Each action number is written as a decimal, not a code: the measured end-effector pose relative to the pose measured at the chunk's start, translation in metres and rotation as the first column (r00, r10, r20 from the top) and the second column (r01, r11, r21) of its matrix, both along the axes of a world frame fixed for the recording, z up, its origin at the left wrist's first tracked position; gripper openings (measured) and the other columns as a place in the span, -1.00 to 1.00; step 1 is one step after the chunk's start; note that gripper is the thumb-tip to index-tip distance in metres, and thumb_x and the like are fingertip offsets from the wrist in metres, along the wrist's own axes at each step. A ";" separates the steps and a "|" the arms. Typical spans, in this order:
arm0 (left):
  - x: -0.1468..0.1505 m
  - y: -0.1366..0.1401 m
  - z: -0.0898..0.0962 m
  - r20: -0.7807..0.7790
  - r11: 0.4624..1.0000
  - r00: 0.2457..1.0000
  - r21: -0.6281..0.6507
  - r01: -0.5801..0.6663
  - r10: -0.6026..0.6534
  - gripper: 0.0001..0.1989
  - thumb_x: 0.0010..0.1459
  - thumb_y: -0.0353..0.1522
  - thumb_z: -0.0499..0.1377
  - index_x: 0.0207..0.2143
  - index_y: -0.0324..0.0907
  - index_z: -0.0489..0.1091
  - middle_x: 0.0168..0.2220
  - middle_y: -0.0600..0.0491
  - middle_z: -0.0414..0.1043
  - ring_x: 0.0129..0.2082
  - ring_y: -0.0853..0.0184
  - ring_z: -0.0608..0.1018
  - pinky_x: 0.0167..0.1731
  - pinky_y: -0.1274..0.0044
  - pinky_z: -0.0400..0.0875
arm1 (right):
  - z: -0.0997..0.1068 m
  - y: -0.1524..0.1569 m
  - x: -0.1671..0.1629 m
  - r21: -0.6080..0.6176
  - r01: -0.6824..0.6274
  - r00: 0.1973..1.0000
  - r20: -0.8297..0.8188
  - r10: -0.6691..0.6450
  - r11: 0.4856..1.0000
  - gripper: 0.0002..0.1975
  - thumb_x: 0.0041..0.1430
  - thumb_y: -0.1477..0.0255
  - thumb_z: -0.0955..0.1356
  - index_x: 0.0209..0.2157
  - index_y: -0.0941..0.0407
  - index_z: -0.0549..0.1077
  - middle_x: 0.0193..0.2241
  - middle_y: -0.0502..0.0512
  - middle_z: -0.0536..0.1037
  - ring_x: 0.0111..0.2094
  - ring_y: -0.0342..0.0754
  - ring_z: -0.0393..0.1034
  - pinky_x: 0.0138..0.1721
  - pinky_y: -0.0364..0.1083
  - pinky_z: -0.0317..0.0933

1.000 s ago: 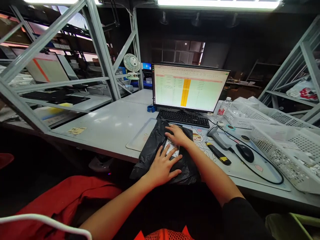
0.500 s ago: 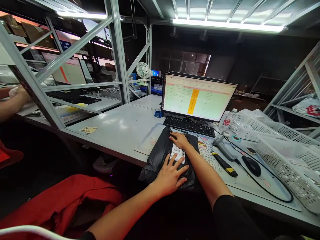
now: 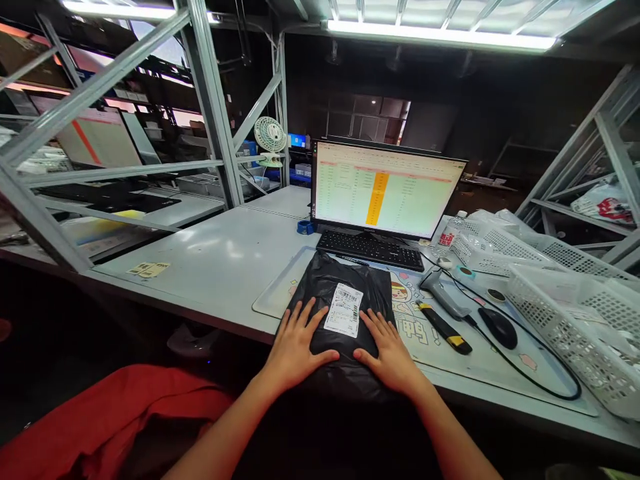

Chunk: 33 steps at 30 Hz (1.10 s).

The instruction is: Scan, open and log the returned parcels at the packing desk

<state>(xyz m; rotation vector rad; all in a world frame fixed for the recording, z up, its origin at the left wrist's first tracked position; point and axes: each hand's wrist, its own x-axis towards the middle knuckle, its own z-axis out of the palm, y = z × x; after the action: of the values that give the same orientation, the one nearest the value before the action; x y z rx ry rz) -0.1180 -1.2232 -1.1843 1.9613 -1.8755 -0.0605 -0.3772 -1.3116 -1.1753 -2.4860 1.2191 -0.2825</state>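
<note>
White desk (image 3: pixel 215 263), one black bag (image 3: pixel 345 371)

I count two hands, left hand (image 3: pixel 295 347) and right hand (image 3: pixel 393 357), flat on the bag, apart, at the desk's near edge. One white label (image 3: pixel 343 311) lies between. Past them: one keyboard (image 3: pixel 370 250), one bottle (image 3: pixel 450 233), one pale fan (image 3: pixel 270 135).

Parcel (image 3: pixel 323 280) lies on desk mat (image 3: pixel 270 293), overhanging the front edge of tabletop (image 3: pixel 210 267); label (image 3: pixel 344 310) on parcel's upper face. Keyboard (image 3: pixel 370 250) behind parcel; monitor (image 3: pixel 390 190) behind keyboard. Right of parcel: cutter (image 3: pixel 445 327), scanner (image 3: pixel 443 293) behind it, then mouse (image 3: pixel 497 327), then basket (image 3: pixel 555 327).
</note>
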 end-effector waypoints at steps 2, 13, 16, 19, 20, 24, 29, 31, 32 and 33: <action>0.003 0.000 -0.010 -0.030 0.999 0.999 -0.021 -0.039 0.038 -0.04 0.15 0.19 0.33 0.48 0.08 0.16 0.54 -0.08 -0.03 0.52 -0.10 0.07 0.45 -0.09 -0.01 | -0.004 0.005 0.003 -0.002 0.032 0.999 -0.038 -0.033 0.999 -0.10 0.35 -0.07 0.33 0.55 -0.10 -0.03 0.55 -0.02 -0.11 0.56 0.14 -0.31 0.54 0.25 -0.31; -0.002 0.010 0.009 -0.010 1.000 1.000 0.002 -0.024 0.024 -0.10 0.25 0.11 0.31 0.49 0.02 0.12 0.53 -0.14 -0.02 0.53 -0.01 0.08 0.46 -0.03 0.01 | 0.029 -0.069 -0.086 -0.129 0.230 0.912 0.375 -0.167 0.965 -0.28 0.33 0.04 0.35 0.38 0.12 0.33 0.26 0.33 0.48 0.17 0.23 0.48 0.25 0.21 0.32; -0.015 0.013 0.023 0.056 0.999 0.998 -0.031 -0.020 0.021 -0.16 0.29 0.06 0.29 0.48 -0.06 0.17 0.54 -0.17 -0.05 0.54 -0.16 -0.03 0.46 -0.14 -0.20 | 0.044 -0.114 -0.130 -0.286 0.574 0.817 0.252 -0.518 0.767 -0.36 0.34 0.21 0.34 0.33 0.27 0.38 0.20 0.46 0.50 0.22 0.33 0.41 0.29 0.24 0.24; -0.042 0.007 0.034 0.107 0.985 0.984 -0.086 0.149 -0.140 -0.22 0.35 0.05 0.23 0.46 -0.12 0.22 0.55 -0.15 -0.07 0.55 -0.16 -0.09 0.48 -0.09 -0.17 | 0.050 -0.143 -0.147 -0.284 0.666 0.712 -0.032 -0.702 0.689 -0.33 0.34 0.28 0.34 0.36 0.36 0.32 0.25 0.57 0.42 0.28 0.40 0.33 0.27 0.25 0.24; -0.053 0.003 0.035 0.117 0.972 0.971 -0.088 0.219 -0.208 -0.22 0.36 0.06 0.20 0.45 -0.13 0.22 0.54 -0.14 -0.05 0.55 -0.13 -0.08 0.49 -0.05 -0.14 | 0.050 -0.149 -0.147 -0.262 0.674 0.692 -0.105 -0.714 0.691 -0.32 0.34 0.27 0.33 0.36 0.38 0.30 0.25 0.59 0.41 0.27 0.40 0.34 0.25 0.24 0.25; -0.097 -0.012 0.019 0.151 0.954 0.951 -0.090 0.285 -0.270 -0.23 0.36 0.12 0.16 0.42 -0.15 0.30 0.51 -0.16 0.05 0.52 -0.17 0.02 0.48 -0.09 -0.14 | 0.044 -0.160 -0.126 -0.219 0.678 0.667 -0.218 -0.713 0.701 -0.38 0.31 0.29 0.35 0.28 0.36 0.36 0.13 0.57 0.51 0.18 0.38 0.42 0.23 0.28 0.23; -0.114 -0.012 -0.008 0.175 0.949 0.964 -0.207 0.236 -0.201 -0.31 0.43 0.07 0.06 0.39 -0.15 0.34 0.49 -0.16 0.10 0.50 -0.17 0.07 0.44 -0.09 -0.08 | 0.040 -0.168 -0.100 -0.251 0.663 0.679 -0.196 -0.708 0.705 -0.42 0.22 0.43 0.39 0.24 0.37 0.36 0.09 0.54 0.52 0.16 0.32 0.42 0.18 0.19 0.27; -0.113 -0.010 -0.012 0.185 0.942 0.961 -0.226 0.247 -0.208 -0.32 0.43 0.07 0.05 0.38 -0.15 0.34 0.49 -0.17 0.11 0.50 -0.17 0.08 0.44 -0.09 -0.08 | 0.046 -0.172 -0.095 -0.239 0.661 0.689 -0.180 -0.702 0.711 -0.42 0.21 0.43 0.41 0.23 0.35 0.38 0.08 0.54 0.52 0.12 0.28 0.45 0.08 0.11 0.33; -0.111 -0.010 -0.012 0.186 0.940 0.960 -0.232 0.251 -0.210 -0.32 0.43 0.07 0.05 0.38 -0.15 0.34 0.49 -0.17 0.12 0.50 -0.16 0.08 0.44 -0.09 -0.07 | 0.053 -0.172 -0.093 -0.232 0.658 0.696 -0.175 -0.696 0.716 -0.46 0.22 0.40 0.42 0.19 0.34 0.42 0.06 0.53 0.53 0.08 0.27 0.47 0.05 0.10 0.34; -0.110 -0.009 -0.012 0.186 0.938 0.960 -0.237 0.253 -0.212 -0.32 0.43 0.08 0.05 0.38 -0.15 0.34 0.48 -0.16 0.12 0.50 -0.16 0.09 0.44 -0.08 -0.08 | 0.061 -0.171 -0.092 -0.224 0.653 0.704 -0.174 -0.689 0.724 -0.51 0.24 0.35 0.42 0.13 0.32 0.47 0.01 0.50 0.56 0.03 0.24 0.50 0.00 0.08 0.36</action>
<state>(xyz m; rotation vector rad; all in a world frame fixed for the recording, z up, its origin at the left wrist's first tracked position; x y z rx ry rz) -0.2283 -1.2323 -1.1960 1.6035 -2.0913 0.2652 -0.4692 -1.4830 -1.1140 -2.1118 2.2836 -0.2488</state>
